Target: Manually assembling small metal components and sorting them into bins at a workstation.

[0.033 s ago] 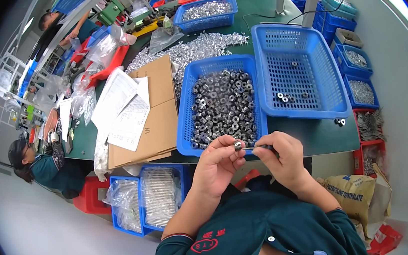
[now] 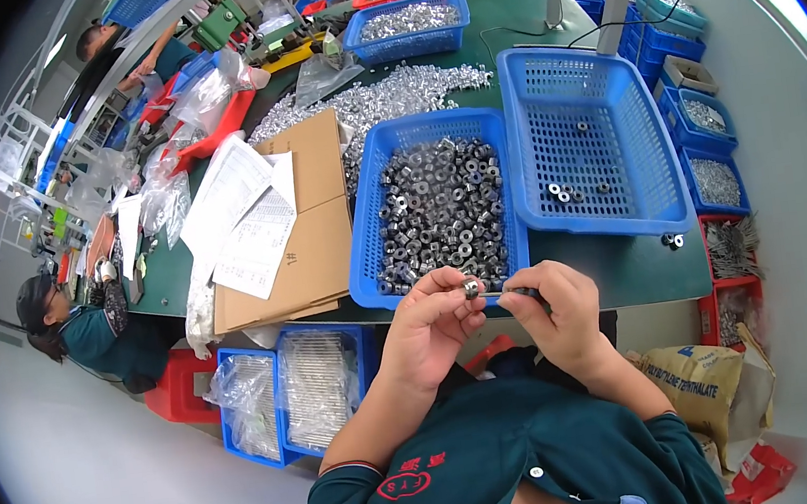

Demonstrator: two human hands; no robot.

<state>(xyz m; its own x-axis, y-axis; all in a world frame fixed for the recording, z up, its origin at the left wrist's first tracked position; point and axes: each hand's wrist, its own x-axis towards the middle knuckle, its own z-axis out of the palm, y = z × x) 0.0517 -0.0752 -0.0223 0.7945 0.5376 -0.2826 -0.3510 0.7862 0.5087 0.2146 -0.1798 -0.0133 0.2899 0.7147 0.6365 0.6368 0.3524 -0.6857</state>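
Note:
My left hand (image 2: 433, 333) pinches a small shiny metal bushing (image 2: 470, 288) between thumb and fingertips. Facing it, my right hand (image 2: 561, 309) is closed on a slim dark rod-like tool (image 2: 525, 291), mostly hidden by the fingers. Its thin tip points left at the bushing; whether it enters the hole is too small to tell. Both hands are at the table's front edge, by the near rim of a blue basket (image 2: 360, 247) full of similar metal bushings (image 2: 443, 208). To its right, a second blue basket (image 2: 608, 214) holds several loose bushings (image 2: 564, 195).
Cardboard (image 2: 322, 231) and written sheets (image 2: 248, 240) lie left of the full basket. Small silvery parts (image 2: 405, 88) are heaped behind it. Two bushings (image 2: 672, 241) sit at the right table corner. A co-worker (image 2: 83, 323) is at the far left; blue crates (image 2: 714, 182) stand right.

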